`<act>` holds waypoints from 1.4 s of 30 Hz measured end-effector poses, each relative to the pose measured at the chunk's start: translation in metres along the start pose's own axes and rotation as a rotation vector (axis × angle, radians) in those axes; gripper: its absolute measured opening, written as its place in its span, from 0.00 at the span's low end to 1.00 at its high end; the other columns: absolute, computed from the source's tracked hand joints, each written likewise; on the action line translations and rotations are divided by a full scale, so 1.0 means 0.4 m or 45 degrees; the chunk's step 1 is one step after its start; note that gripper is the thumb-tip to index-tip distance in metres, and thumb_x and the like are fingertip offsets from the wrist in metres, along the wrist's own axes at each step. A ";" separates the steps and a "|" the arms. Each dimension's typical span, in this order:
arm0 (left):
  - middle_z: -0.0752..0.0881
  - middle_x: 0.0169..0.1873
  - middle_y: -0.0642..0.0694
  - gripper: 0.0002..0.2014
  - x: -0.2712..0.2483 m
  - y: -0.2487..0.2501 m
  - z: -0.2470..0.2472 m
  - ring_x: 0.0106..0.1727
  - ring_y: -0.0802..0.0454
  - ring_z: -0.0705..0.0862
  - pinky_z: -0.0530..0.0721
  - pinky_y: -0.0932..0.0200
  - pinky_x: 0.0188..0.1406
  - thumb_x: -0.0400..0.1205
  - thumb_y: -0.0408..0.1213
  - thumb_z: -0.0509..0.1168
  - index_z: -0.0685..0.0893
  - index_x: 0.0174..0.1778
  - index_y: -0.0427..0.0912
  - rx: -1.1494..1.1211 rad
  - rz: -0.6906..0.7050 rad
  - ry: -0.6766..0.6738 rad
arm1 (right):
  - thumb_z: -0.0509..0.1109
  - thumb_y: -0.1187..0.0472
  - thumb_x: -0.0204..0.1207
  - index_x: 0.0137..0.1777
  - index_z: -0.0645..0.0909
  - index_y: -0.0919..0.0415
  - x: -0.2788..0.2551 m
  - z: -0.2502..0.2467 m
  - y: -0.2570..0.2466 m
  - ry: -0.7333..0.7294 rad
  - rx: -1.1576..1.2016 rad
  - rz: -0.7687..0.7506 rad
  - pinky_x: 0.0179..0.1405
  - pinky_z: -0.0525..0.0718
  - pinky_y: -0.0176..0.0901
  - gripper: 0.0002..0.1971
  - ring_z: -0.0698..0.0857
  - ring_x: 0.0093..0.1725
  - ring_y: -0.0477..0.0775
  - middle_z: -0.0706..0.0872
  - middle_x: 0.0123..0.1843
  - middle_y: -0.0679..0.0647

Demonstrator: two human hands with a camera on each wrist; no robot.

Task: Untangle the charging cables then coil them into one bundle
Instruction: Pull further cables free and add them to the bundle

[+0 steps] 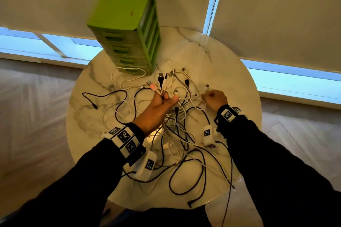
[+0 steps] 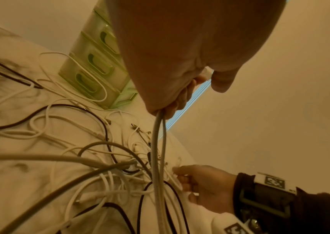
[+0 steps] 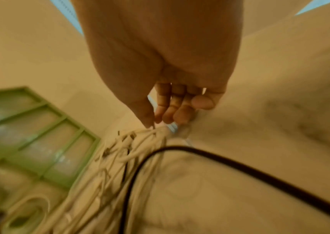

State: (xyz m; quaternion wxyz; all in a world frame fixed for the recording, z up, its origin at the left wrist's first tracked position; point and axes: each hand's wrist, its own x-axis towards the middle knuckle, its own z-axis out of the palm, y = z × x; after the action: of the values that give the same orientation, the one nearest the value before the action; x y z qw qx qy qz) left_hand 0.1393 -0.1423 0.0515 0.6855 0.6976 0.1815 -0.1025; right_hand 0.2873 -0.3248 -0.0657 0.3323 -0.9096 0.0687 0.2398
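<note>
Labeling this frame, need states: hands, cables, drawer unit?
left hand: raised, grips several cable ends, plugs fanning up
right hand: pinches a white cable end
cables: tangled, uncoiled on the table
green drawer unit: upright, visible drawers closed

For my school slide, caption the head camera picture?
Left hand holds cable ends above tangled cables.

The room is dim and warm-toned; cool daylight enters through window strips (image 1: 295, 77) at nine and three o'clock. The glossy round marble table (image 1: 212, 57) shows a soft glare. Right wrist view is motion-blurred; straight edges bow outward.
</note>
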 end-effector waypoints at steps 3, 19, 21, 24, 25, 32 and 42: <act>0.68 0.38 0.52 0.10 -0.003 -0.010 0.004 0.28 0.74 0.73 0.75 0.78 0.33 0.90 0.37 0.59 0.64 0.47 0.46 -0.011 0.007 0.027 | 0.69 0.49 0.80 0.47 0.78 0.55 -0.025 -0.063 -0.036 0.107 0.532 -0.179 0.56 0.83 0.53 0.10 0.88 0.50 0.63 0.89 0.49 0.61; 0.69 0.32 0.56 0.10 -0.064 0.003 -0.043 0.29 0.61 0.66 0.66 0.60 0.34 0.85 0.52 0.62 0.74 0.51 0.50 -0.507 0.156 0.079 | 0.61 0.69 0.86 0.56 0.75 0.62 -0.453 -0.083 -0.225 -0.331 0.777 -0.795 0.35 0.79 0.36 0.04 0.80 0.34 0.47 0.84 0.42 0.57; 0.74 0.31 0.53 0.15 -0.089 0.001 -0.058 0.30 0.58 0.73 0.73 0.58 0.36 0.86 0.55 0.61 0.75 0.49 0.46 -0.366 0.201 0.011 | 0.63 0.66 0.87 0.56 0.76 0.63 -0.489 -0.015 -0.204 -0.365 0.755 -0.739 0.40 0.81 0.40 0.02 0.82 0.37 0.49 0.85 0.43 0.57; 0.75 0.25 0.52 0.20 -0.120 0.001 -0.096 0.28 0.55 0.76 0.77 0.57 0.35 0.88 0.55 0.60 0.74 0.47 0.39 -0.279 0.254 -0.118 | 0.61 0.61 0.89 0.54 0.76 0.60 -0.524 0.036 -0.186 -0.417 0.690 -0.751 0.48 0.84 0.54 0.04 0.85 0.41 0.54 0.87 0.43 0.58; 0.72 0.23 0.54 0.20 -0.125 0.002 -0.114 0.26 0.57 0.72 0.74 0.61 0.32 0.87 0.55 0.62 0.74 0.47 0.38 -0.279 0.261 -0.145 | 0.59 0.60 0.90 0.52 0.77 0.59 -0.533 0.041 -0.185 -0.420 0.593 -0.802 0.52 0.84 0.55 0.07 0.86 0.42 0.54 0.87 0.44 0.58; 0.69 0.34 0.55 0.19 -0.136 0.021 -0.180 0.29 0.60 0.64 0.65 0.62 0.32 0.76 0.55 0.71 0.70 0.48 0.50 -0.469 0.155 -0.086 | 0.56 0.54 0.91 0.49 0.75 0.59 -0.603 0.049 -0.241 -0.111 0.499 -0.953 0.42 0.81 0.58 0.12 0.79 0.32 0.61 0.80 0.31 0.60; 0.80 0.71 0.44 0.41 -0.174 0.027 -0.152 0.67 0.51 0.81 0.79 0.42 0.72 0.77 0.74 0.52 0.66 0.81 0.52 -0.124 0.177 -0.034 | 0.55 0.55 0.91 0.50 0.76 0.59 -0.649 0.115 -0.282 -0.076 0.358 -0.911 0.35 0.77 0.48 0.12 0.78 0.30 0.47 0.82 0.32 0.54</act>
State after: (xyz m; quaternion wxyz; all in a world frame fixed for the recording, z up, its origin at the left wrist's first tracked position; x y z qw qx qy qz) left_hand 0.0737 -0.0897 0.0912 0.7265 0.6729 0.1281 -0.0549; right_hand 0.0743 -0.2175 0.0936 0.5183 -0.8142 -0.2308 0.1234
